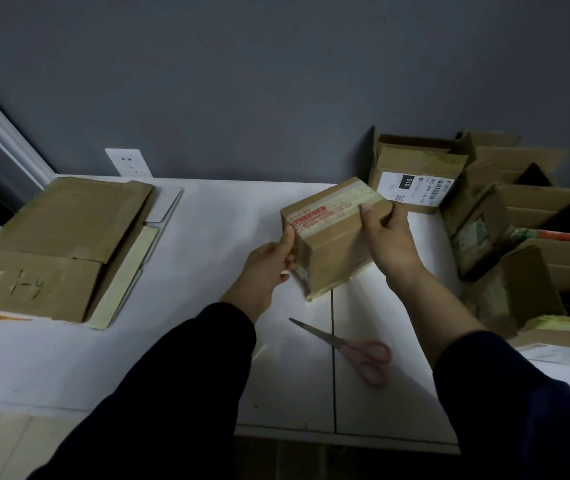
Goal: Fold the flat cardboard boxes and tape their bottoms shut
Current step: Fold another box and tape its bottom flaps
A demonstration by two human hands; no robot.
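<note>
Cardboard box (332, 237), taped seam up, gripped between left hand (269, 268) and right hand (389, 240), fingers curled round opposite ends, steadying it; scissors (349, 348) lie below the right hand.

The small box (332, 251) between the fingers (369, 216) is matt brown cardboard, banded with glossy, yellowed tape (332, 209). Below the fingers, on the smooth white worktop (207, 237), the scissors (349, 348) have dull metal blades and pink plastic handles. Far to the left of the fingers, the flat boxes (58, 237) are matt, scuffed cardboard.
</note>
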